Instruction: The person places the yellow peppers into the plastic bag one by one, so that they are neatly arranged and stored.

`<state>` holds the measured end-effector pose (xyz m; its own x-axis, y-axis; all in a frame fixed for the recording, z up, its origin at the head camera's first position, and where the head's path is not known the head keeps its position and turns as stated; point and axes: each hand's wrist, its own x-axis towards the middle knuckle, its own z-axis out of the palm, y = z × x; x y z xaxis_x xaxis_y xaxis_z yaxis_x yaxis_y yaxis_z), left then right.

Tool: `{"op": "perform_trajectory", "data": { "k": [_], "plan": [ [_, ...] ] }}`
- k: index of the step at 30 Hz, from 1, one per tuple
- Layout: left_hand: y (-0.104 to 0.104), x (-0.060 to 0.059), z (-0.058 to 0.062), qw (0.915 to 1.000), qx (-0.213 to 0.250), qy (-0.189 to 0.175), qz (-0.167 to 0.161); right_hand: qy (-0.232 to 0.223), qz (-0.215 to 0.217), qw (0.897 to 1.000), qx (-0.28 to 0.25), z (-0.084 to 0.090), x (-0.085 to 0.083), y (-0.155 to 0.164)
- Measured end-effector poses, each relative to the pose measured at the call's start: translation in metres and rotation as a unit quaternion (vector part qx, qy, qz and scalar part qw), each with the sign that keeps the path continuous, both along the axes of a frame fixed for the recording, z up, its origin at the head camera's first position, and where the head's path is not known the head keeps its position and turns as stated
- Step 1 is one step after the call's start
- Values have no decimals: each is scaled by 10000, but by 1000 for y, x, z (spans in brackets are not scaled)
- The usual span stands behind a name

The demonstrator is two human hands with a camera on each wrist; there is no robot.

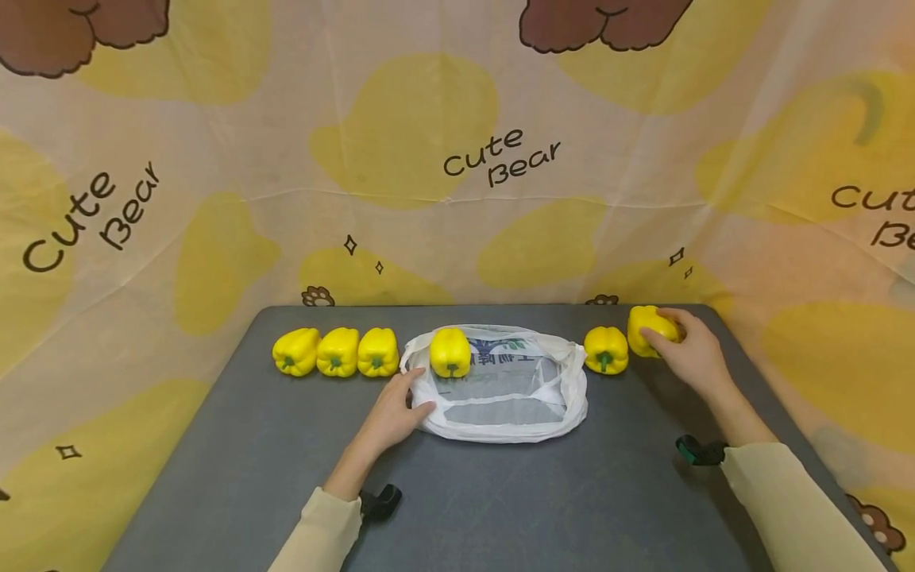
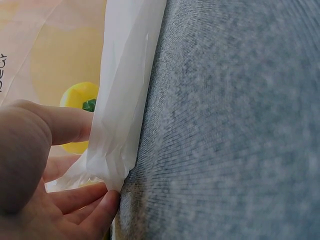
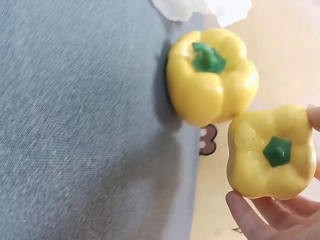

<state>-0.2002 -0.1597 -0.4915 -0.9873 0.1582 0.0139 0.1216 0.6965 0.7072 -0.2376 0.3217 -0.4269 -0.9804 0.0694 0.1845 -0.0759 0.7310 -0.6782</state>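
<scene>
A dark grey table [image 1: 272, 477] fills the lower middle of the frame, backed across the whole upper half by a draped cream cloth backdrop [image 1: 457, 119] printed with yellow blobs, brown bears and "Cute Bear" lettering, evenly lit.

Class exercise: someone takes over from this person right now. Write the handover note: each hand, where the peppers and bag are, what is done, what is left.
Left hand: pinches the left rim of the white plastic bag on the grey table.
Right hand: grips the far-right yellow pepper, at the table's back right corner.
Done: one pepper sits in the bag.
Left: three peppers in a row left of the bag, one pepper just right of it, plus the gripped one, all outside the bag.
</scene>
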Motion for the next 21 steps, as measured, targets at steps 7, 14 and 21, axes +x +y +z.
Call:
{"op": "perform_trajectory", "data": {
  "k": [7, 14, 21],
  "plan": [
    [-1, 0, -2, 9997, -67, 219, -45, 196, -24, 9998, 19, 10, 0, -10],
    [0, 0, -1, 9997, -31, 219, -40, 216, 4, 9996, -200, 17, -1, -22],
    [-1, -1, -2, 9997, -55, 226, -57, 327, 152, 9987, -373, 18, -4, -41]
  ]
}}
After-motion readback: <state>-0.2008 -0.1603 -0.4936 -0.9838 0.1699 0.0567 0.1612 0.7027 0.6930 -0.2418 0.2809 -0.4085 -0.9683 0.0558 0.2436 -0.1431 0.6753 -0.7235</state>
